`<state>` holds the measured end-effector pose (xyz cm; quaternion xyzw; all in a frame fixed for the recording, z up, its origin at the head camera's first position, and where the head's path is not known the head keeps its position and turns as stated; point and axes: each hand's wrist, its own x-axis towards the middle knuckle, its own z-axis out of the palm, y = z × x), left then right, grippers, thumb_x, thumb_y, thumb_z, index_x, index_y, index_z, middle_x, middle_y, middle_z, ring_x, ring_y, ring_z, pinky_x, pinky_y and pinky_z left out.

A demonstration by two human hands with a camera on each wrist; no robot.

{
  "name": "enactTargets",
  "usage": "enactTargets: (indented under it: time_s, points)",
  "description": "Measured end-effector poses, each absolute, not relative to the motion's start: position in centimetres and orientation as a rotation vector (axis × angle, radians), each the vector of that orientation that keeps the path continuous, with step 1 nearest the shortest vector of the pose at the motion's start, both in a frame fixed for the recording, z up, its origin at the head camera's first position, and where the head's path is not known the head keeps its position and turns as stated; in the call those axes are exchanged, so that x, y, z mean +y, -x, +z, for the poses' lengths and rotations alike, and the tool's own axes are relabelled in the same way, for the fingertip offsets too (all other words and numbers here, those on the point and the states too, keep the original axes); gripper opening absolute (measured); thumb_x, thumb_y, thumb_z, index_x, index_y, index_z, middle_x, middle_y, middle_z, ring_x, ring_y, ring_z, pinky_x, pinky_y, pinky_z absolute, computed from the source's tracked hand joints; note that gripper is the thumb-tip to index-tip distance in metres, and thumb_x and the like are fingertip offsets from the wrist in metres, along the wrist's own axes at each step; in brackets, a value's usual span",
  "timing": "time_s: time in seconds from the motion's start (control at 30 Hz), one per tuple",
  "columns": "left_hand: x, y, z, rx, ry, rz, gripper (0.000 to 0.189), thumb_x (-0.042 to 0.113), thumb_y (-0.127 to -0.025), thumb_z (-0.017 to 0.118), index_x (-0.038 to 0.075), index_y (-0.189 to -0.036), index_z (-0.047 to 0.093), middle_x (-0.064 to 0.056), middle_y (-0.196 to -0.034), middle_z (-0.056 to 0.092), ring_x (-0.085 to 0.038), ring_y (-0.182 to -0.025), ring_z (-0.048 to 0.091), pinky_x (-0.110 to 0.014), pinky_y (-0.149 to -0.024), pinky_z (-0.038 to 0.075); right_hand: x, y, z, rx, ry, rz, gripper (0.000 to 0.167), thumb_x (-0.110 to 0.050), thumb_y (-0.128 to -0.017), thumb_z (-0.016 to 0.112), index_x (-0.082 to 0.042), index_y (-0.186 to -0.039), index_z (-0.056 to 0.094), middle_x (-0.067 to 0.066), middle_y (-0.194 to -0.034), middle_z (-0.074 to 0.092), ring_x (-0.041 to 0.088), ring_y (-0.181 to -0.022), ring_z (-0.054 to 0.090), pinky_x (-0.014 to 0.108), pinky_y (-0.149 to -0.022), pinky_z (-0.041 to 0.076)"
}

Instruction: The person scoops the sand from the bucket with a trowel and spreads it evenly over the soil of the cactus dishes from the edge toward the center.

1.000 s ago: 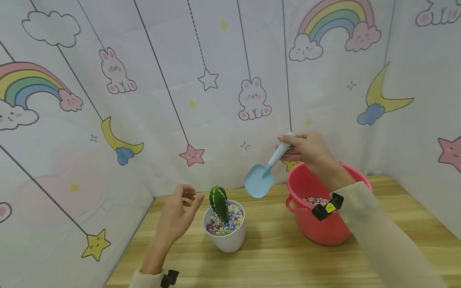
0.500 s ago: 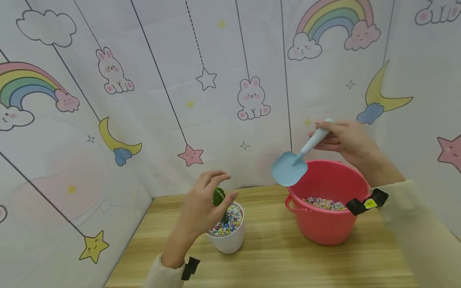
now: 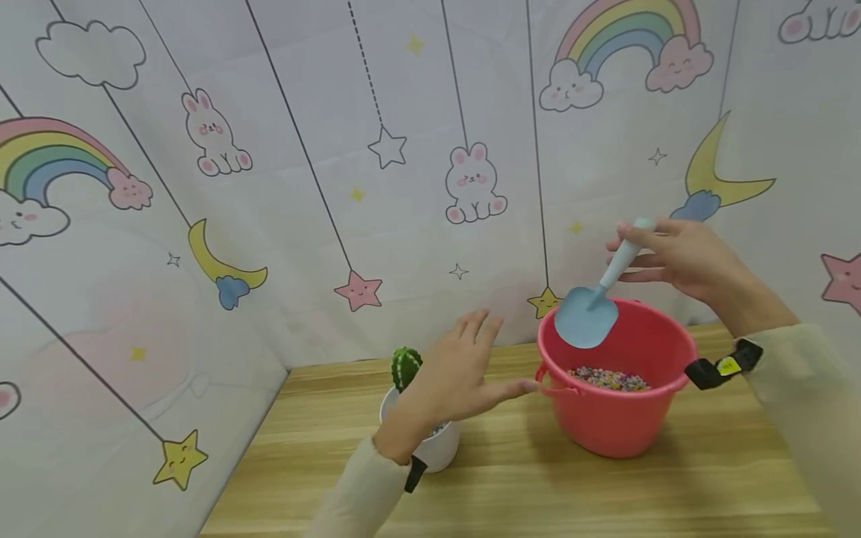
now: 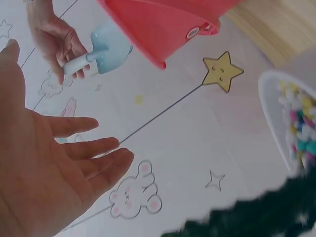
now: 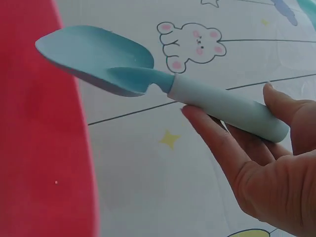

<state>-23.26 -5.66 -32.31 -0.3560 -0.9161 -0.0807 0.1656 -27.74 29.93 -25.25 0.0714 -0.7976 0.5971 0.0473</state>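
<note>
In my right hand (image 3: 693, 258) is a light blue toy shovel (image 3: 587, 317), pinched by its pale handle between thumb and fingers. Its scoop hangs tilted downward, overlapping the left rim of a red bucket (image 3: 615, 422) in the head view. Small multicoloured pebbles (image 3: 608, 379) lie at the bucket's bottom. My left hand (image 3: 451, 370) is spread with fingers extended and holds nothing; its thumb points toward the bucket's handle. Behind that hand, partly hidden, stands a white pot (image 3: 440, 448) with a green cactus (image 3: 406, 368). More coloured beads (image 4: 303, 123) fill the pot in the left wrist view.
Everything stands on a wooden tabletop (image 3: 323, 426). A white cloth backdrop (image 3: 403, 246) printed with rabbits, stars and rainbows rises behind the table and along both sides. The bucket's red side handle (image 3: 554, 390) sticks out toward the pot.
My right hand has carried the shovel rightward from between pot and bucket to the bucket's left rim. My left hand has moved right, from beside the pot across in front of it, its fingers straightening.
</note>
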Motion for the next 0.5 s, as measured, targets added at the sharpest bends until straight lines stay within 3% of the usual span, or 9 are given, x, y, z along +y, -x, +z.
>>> enactTargets:
  time_s: [0.1, 0.27, 0.43, 0.5]
  points:
    - [-4.0, 24.0, -32.6, -2.697, 1.016, -0.189, 0.111, 0.086, -0.088, 0.052, 0.010, -0.166, 0.027, -0.016, -0.171, 0.034, -0.037, -0.160, 0.034, -0.054, -0.118, 0.049, 30.2, 28.5, -25.6, -2.575, -0.237, 1.683, 0.069, -0.056, -0.099, 0.064, -0.003, -0.143, 0.055, -0.015, -0.107, 0.077, 0.015, -0.104, 0.079, 0.042, -0.089, 0.066]
    - [-1.5, 25.4, -33.2, -2.778, 1.026, -0.096, 0.123, 0.091, -0.085, 0.050, 0.009, -0.169, 0.016, -0.017, -0.175, 0.026, -0.036, -0.163, 0.026, -0.051, -0.124, 0.041, 30.3, 30.0, -26.4, -2.691, -0.304, 1.550, 0.065, -0.049, -0.102, 0.065, 0.000, -0.143, 0.054, 0.003, -0.118, 0.079, 0.032, -0.113, 0.077, 0.050, -0.090, 0.065]
    - [0.4, 26.8, -34.4, -2.823, 1.050, 0.001, 0.128, 0.095, -0.083, 0.046, 0.007, -0.170, 0.011, -0.016, -0.177, 0.020, -0.034, -0.165, 0.020, -0.044, -0.133, 0.025, 30.1, 31.2, -26.9, -2.723, -0.348, 1.539, 0.060, -0.044, -0.102, 0.067, 0.000, -0.140, 0.057, 0.004, -0.115, 0.078, 0.030, -0.111, 0.078, 0.049, -0.090, 0.066]
    - [1.1, 27.3, -34.9, -2.846, 1.044, 0.012, 0.129, 0.096, -0.082, 0.045, 0.008, -0.170, 0.010, -0.014, -0.177, 0.018, -0.033, -0.166, 0.018, -0.044, -0.134, 0.025, 30.0, 31.7, -27.1, -2.721, -0.363, 1.557, 0.059, -0.041, -0.103, 0.067, 0.001, -0.142, 0.056, 0.003, -0.115, 0.078, 0.030, -0.112, 0.077, 0.049, -0.089, 0.066]
